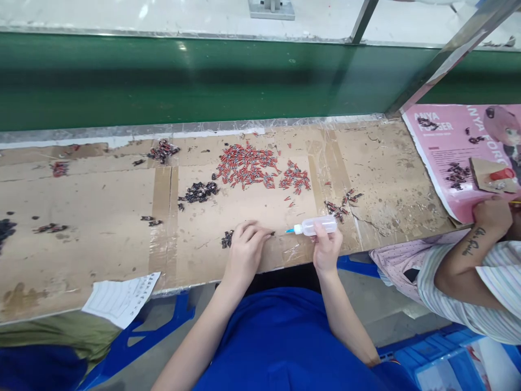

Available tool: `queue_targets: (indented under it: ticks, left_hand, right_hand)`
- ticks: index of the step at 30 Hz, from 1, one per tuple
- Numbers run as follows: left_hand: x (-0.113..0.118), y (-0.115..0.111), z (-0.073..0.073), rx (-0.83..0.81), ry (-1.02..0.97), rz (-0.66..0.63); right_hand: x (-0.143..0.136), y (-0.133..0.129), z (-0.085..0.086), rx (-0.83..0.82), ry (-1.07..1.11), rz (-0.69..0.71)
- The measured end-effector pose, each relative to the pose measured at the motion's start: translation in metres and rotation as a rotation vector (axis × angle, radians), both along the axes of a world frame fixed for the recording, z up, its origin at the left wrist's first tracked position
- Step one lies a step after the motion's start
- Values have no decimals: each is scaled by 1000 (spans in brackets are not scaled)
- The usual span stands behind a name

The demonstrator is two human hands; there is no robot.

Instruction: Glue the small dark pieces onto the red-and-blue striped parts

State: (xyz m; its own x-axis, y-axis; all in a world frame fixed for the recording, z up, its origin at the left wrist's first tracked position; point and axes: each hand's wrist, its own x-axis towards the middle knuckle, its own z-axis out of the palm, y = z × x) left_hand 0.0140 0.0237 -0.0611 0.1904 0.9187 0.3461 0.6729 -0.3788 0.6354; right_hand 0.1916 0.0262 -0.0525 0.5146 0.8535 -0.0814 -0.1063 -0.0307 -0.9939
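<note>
My right hand is wrapped round a clear squeeze bottle with a white cap and a thin blue nozzle, which points left. Opposite it, my left hand pinches a small dark part at its fingertips, a short gap away from the nozzle. Beside the left hand lies a little heap of black parts, partly hidden by the fingers. Farther back are a wide spread of small red parts with metal bits and a pile of black pieces. Red-and-black joined parts lie just beyond the bottle.
Taped cardboard covers the bench, with a green panel behind it. On the right, a co-worker's hand is by a pink poster. A paper sheet overhangs the front edge; blue stools stand below.
</note>
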Motion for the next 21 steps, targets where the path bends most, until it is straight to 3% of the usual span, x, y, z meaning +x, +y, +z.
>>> queue_targets:
  ticks: [4, 21]
  left_hand:
    - [-2, -3, -6, 26, 67, 102]
    - [-4, -3, -2, 33, 177, 112]
  right_hand:
    - [-6, -4, 3, -33, -110, 76]
    - [-15, -6, 2, -105, -263, 160]
